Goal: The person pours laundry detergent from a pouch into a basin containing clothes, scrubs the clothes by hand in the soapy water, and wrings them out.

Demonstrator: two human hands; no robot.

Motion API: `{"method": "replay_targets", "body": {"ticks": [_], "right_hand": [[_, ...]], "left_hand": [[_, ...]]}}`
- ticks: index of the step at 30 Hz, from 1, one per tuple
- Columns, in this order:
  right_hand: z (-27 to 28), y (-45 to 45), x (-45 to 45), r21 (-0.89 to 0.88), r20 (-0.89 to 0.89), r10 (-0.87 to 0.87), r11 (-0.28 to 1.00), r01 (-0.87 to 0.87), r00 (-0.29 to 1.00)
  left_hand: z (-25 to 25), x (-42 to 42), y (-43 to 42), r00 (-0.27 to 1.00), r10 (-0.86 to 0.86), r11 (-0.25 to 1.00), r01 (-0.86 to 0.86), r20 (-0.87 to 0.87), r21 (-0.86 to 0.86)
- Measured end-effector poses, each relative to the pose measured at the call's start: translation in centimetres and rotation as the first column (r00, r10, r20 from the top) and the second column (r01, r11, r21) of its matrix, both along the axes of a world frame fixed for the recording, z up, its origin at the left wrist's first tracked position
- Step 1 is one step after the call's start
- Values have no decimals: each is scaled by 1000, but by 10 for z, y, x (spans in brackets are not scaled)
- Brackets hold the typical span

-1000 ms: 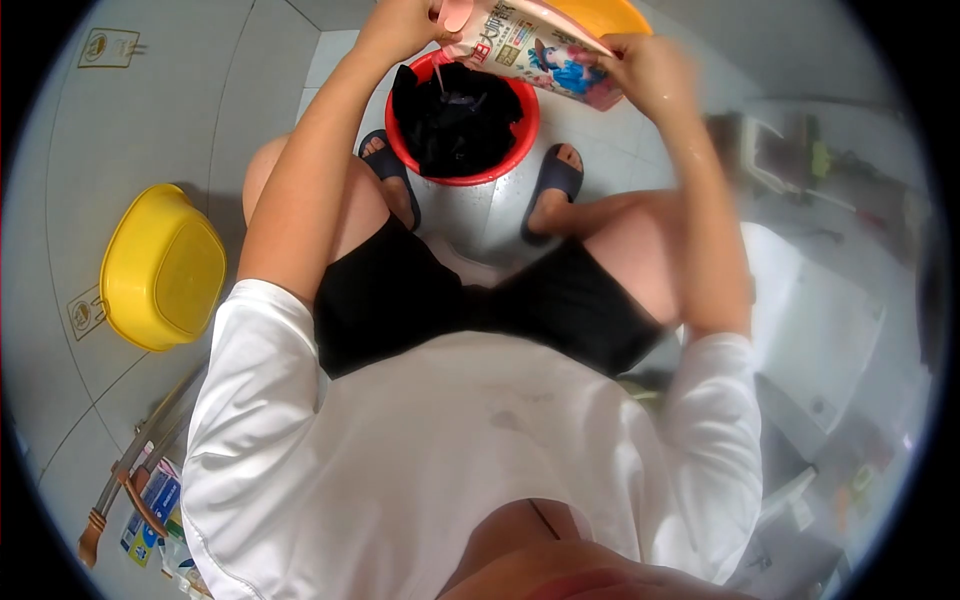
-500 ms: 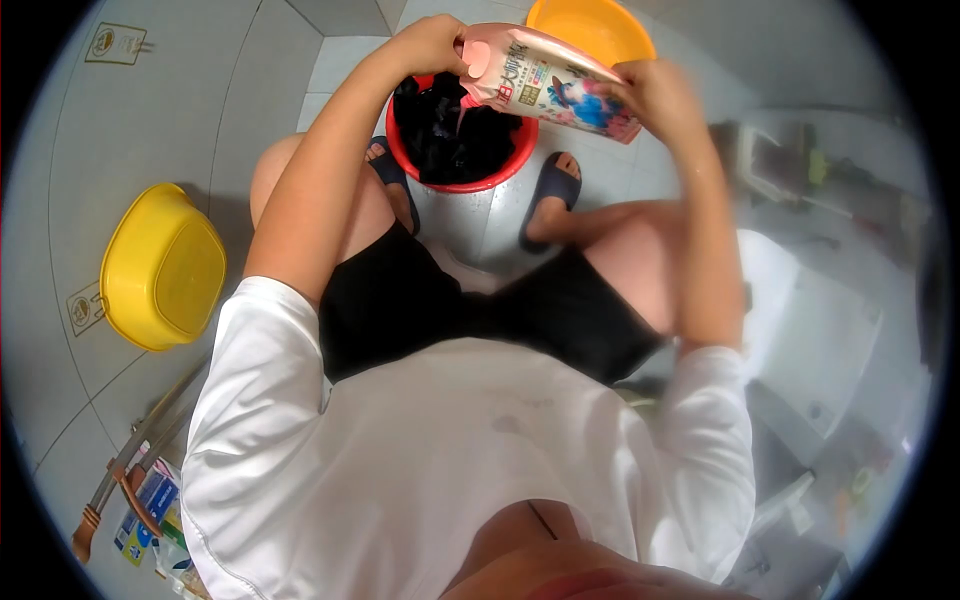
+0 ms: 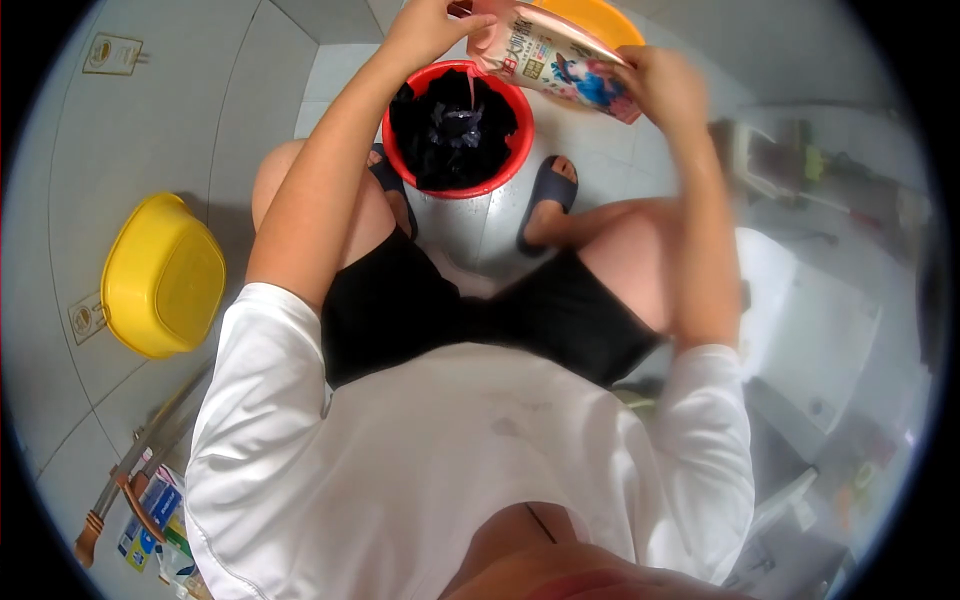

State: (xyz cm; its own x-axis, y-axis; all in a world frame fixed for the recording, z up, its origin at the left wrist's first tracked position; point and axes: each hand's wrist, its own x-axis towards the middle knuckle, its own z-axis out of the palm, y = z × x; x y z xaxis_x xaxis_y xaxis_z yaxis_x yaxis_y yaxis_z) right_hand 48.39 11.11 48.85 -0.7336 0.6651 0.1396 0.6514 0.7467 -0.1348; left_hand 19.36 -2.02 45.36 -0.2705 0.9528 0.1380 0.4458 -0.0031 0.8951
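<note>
Between left hand (image 3: 430, 33) and right hand (image 3: 668, 90), both gripping it, pouch (image 3: 545, 60) was tilted; stream (image 3: 472, 90) fell onto cloth (image 3: 450, 140) in basin (image 3: 525, 125) below.

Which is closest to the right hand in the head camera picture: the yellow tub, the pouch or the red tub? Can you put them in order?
1. Pouch: nearest, its bottom end is in the right hand.
2. Red tub: next, to that hand's left.
3. Yellow tub: farthest, way over by the left wall.
</note>
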Motion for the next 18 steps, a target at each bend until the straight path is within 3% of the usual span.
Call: {"method": "replay_targets", "body": {"ticks": [5,7,8,10,12,13,14,18], "right_hand": [[-19,4,-17,13,-94,7,1000,-6,996],[-15,-3,-24,15,-126,22,1000,-20,992],[-13,-7,-26,-42,-134,40,998,-46,990],[-11,-14,-30,-96,-146,55,993,-69,988],[-18,-18,-32,-400,-146,7,914,-66,989],[-24,-18,-34,-263,-190,81,956,-130,979],[-26,-16,-31,-265,-189,80,956,-129,979],[-13,-24,-30,-215,-38,151,964,-156,988]], "left_hand": [[20,5,-5,999,49,997,-48,-18,60],[17,5,-7,970,8,982,-53,244,180],[16,4,-8,970,4,982,-49,242,181],[16,0,-9,996,59,958,-75,68,277],[20,-5,-13,997,82,953,-79,1,291],[23,-6,-14,989,114,965,-88,-90,247],[25,-6,-16,974,138,974,-100,-180,204],[28,-5,-17,985,79,979,-48,-151,199]]}}
